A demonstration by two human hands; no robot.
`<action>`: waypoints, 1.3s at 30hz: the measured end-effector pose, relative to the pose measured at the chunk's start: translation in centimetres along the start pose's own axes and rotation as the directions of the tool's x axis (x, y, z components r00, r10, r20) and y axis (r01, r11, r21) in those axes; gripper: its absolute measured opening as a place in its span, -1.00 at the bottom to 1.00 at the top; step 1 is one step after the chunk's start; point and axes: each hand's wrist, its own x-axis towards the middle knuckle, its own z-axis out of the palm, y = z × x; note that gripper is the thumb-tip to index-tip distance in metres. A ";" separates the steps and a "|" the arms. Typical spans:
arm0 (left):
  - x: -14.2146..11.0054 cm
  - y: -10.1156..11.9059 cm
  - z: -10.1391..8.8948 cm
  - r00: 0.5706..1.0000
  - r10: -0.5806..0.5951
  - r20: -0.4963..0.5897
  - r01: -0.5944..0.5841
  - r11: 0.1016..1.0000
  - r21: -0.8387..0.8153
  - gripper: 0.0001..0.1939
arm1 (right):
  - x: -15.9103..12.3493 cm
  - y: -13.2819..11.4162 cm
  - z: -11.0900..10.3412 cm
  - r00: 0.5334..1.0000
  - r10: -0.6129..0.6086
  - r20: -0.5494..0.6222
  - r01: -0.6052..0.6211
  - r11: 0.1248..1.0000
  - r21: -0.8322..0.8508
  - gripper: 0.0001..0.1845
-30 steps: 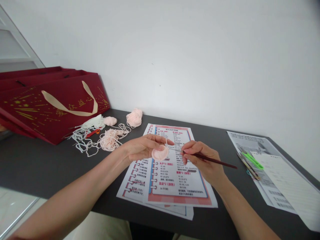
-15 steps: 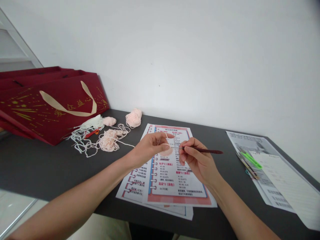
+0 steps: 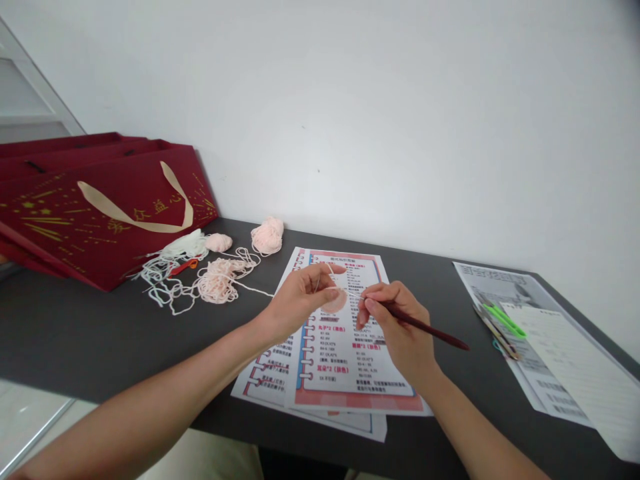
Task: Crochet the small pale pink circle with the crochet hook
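Note:
Between the thumb and fingers of my left hand (image 3: 303, 293) is a small round piece of pale pink crochet (image 3: 335, 302). Yarn runs up over my raised left index finger and back to a loose heap of pink yarn (image 3: 219, 280) on the table. My right hand (image 3: 395, 317) grips a crochet hook (image 3: 425, 325) with a dark brown handle. Its thin metal shaft points left, its tip at the edge of the crochet piece; whether a loop sits on it is too small to tell. Both hands are above printed pattern sheets (image 3: 360, 393).
Dark red paper bags (image 3: 100, 213) lean at the left. Near them lie a pink yarn ball (image 3: 267, 236), white yarn (image 3: 185, 245) and a small orange-red tool (image 3: 184, 267). At the right, green-handled scissors (image 3: 506, 321) lie on papers (image 3: 565, 360). A white wall (image 3: 375, 133) stands behind.
My right hand has turned the crochet hook, so its handle end now dips lower and further right. The left hand keeps the crochet piece in nearly the same place.

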 end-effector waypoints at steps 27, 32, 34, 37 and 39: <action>-0.1 -1.1 0.8 0.966 -0.257 0.037 0.258 0.934 -0.247 -0.58 | -0.2 1.0 0.1 0.715 -0.411 0.566 0.690 0.284 -0.665 -0.82; 0.3 -1.5 0.3 0.995 0.002 -0.096 0.009 0.992 0.122 -0.57 | -1.0 0.6 1.0 0.796 -0.366 0.482 0.605 0.440 -0.664 -0.81; 0.3 -1.3 0.0 0.992 0.087 -0.089 -0.060 0.960 0.272 -0.69 | -1.2 0.5 0.8 0.832 -0.375 0.408 0.555 0.557 -0.618 -0.79; 0.0 -0.9 0.0 0.975 0.209 -0.074 -0.153 0.875 0.459 -0.93 | -1.1 0.2 0.6 0.933 -0.312 0.178 0.358 0.761 -0.540 -0.84; -0.2 -0.5 0.1 0.965 0.252 -0.070 -0.181 0.838 0.515 -0.93 | -0.9 0.0 0.7 0.989 -0.145 -0.005 0.131 0.914 -0.385 -0.90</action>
